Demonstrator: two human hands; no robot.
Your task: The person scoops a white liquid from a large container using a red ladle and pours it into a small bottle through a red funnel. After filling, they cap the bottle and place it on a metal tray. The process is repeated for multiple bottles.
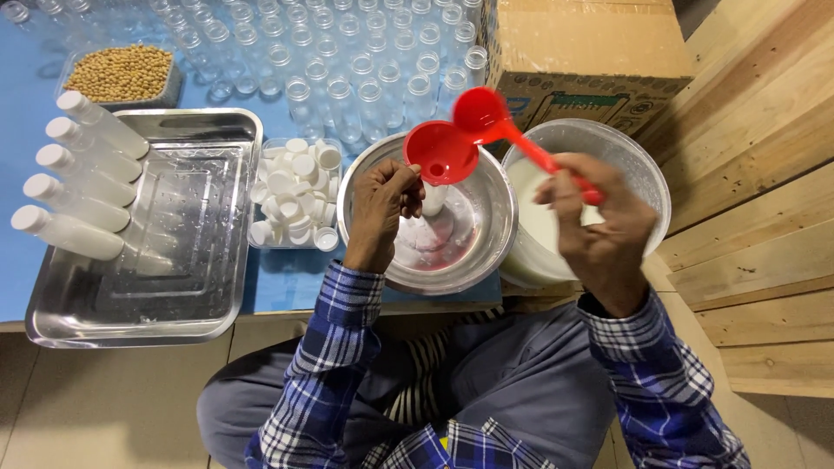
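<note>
A steel bowl (473, 252) is taken as the landmark, set at the near edge of a blue table (17, 260). Over the bowl's far side a red funnel (440, 153) is seated in the neck of a small white bottle (433, 200), which is held upright inside the bowl by the left hand (380, 213); the fingers are closed around the bottle just under the funnel. A red ladle (480, 114) is held by its handle in the right hand (599, 230), which is closed in a fist to the right of the bowl; the ladle's cup is tipped beside the funnel's rim, touching or nearly so. Just right of the bowl, a clear tub of white liquid (530, 226) is seen below that hand.

Left of the bowl, a small clear box of white caps (295, 193) is placed, and further left a steel tray (174, 260) with five filled, capped bottles (82, 174) laid across its left rim. Behind the bowl, rows of empty clear bottles (347, 61) are lined up; a dish of soybeans (120, 73) stands behind the tray, and a cardboard box (582, 52) behind the tub.
</note>
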